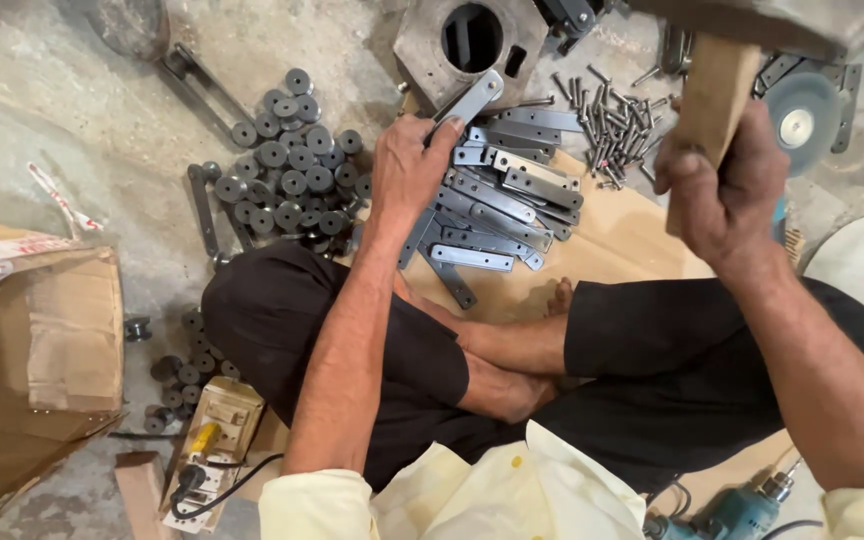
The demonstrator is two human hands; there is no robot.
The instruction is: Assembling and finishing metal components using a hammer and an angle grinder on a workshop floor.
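Rough grey concrete floor [102, 120], with a sheet of brown cardboard [622, 240] laid across it where a person sits cross-legged in dark trousers. Item: open corrugated carton [42, 350], brown, at the far left edge, flaps up, red-and-white tape on its top flap; contents not visible. Item: square grey metal block [467, 40] with a round hole, top centre. Item: flat metal strap [467, 100], bright, rounded end, pinched between the thumb and fingers of the left hand [407, 165], its free end resting against the block. Item: heap of like straps [502, 205], drilled, just beside that hand on the cardboard. Item: pile of dark round rollers [287, 165], left of the hand; a smaller lot [182, 375] near the carton. Item: loose bolts [607, 125], scattered, upper right. Item: wooden handle [707, 95], gripped in the closed right hand [722, 190], raised above the straps. Item: cream-coloured switch board [207, 450] with black cable, bottom left. Item: teal power drill [742, 510], bottom right.
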